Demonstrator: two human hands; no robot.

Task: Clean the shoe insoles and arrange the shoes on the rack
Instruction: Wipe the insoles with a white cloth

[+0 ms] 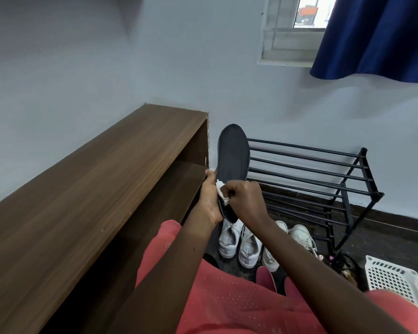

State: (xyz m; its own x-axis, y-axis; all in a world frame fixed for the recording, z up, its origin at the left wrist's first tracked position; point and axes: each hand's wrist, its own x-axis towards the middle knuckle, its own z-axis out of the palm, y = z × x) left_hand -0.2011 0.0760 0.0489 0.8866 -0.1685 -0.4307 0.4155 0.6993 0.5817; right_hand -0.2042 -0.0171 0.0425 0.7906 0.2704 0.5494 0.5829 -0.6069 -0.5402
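Black foam insole stands nearly upright in your grip in the head view, its rounded toe end pointing up and its heel end down in your palm. Your left hand holds that lower end from the left, fingers wrapped behind it and thumb along its edge. Your right hand is curled tight from the other side, pinching a small white cloth and pressing it against the insole's face just above the heel. Both hands touch the insole, and the cloth sits between them.

Straight below your grip, four white shoes stand side by side on the dark floor, heels toward you. Behind the grip and to its right, the black metal rack stands against the wall, with bare bars showing on its tiers. To the left of your grip runs a brown wooden shelf unit, its open end just beside your left hand. Down to the right of your right forearm sits a white slotted basket. High above and to the right hangs a blue curtain beside a window.
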